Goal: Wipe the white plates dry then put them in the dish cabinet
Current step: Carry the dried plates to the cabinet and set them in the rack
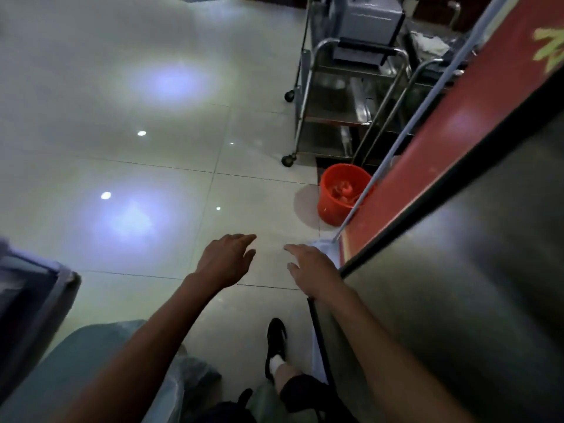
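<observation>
**Both hands free, no plate in sight**

The 2 hands reach forward over the tiled floor with nothing in them. The left hand is spread, fingers straight and slightly apart, palm down. The right hand is likewise flat and relaxed, held just beside the near corner of the steel cabinet, whose dark door fills the right of the view. A white cloth shows just past the right hand's fingers, at the foot of a pale pole that leans along the red panel; whether the fingers touch the cloth cannot be told.

No white plate appears anywhere, so its position relative to either hand cannot be given. The empty, outstretched hands and the foot mid-stride suggest the person is walking between stations, probably to fetch something.

An orange bucket stands by the panel, with a wheeled steel cart behind it.
</observation>
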Demonstrator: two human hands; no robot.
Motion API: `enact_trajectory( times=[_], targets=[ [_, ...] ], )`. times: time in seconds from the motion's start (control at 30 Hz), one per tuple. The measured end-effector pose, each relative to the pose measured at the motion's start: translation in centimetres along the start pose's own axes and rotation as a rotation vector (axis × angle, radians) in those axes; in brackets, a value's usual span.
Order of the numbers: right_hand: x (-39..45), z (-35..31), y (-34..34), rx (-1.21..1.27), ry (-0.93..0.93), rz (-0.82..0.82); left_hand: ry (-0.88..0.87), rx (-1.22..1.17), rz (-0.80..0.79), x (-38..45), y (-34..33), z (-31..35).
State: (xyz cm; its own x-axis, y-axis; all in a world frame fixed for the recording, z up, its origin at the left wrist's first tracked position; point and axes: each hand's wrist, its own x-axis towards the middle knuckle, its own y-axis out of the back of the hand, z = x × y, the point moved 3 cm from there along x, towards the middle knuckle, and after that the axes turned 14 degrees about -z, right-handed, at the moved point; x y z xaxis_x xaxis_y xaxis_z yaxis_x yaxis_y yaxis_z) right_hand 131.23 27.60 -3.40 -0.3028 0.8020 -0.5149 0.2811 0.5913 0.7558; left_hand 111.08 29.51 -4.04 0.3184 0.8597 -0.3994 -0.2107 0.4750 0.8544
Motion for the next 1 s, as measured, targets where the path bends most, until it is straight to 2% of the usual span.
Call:
enact_trajectory(
  times=[0.2, 0.3, 0.53, 0.73, 1.0],
  targets=[
    [10.8, -2.8, 5.4, -0.162, 0.13, -0.097, 0.231, -0.07, 0.045, 3.9, 4.4, -5.6],
    [14.3, -4.6, 7.2, -0.163, 0.185, -0.1, 0.31, -0.114, 0.092, 4.1, 5.9, -7.6],
    [22.3, -11.5, 7.9, -0.176, 0.35, -0.204, 0.522, -0.255, 0.157, 3.1, 7.3, -14.8],
    [29.8, -21.0, 6.6, -0.297, 0.467, -0.278, 0.665, -0.348, 0.207, 2.2, 8.4, -24.0],
    [36.1, -35.7, 5.9, -0.516, 0.672, -0.261, 0.789, -0.366, 0.283, -0.5, 13.1, -35.2]
  ],
)
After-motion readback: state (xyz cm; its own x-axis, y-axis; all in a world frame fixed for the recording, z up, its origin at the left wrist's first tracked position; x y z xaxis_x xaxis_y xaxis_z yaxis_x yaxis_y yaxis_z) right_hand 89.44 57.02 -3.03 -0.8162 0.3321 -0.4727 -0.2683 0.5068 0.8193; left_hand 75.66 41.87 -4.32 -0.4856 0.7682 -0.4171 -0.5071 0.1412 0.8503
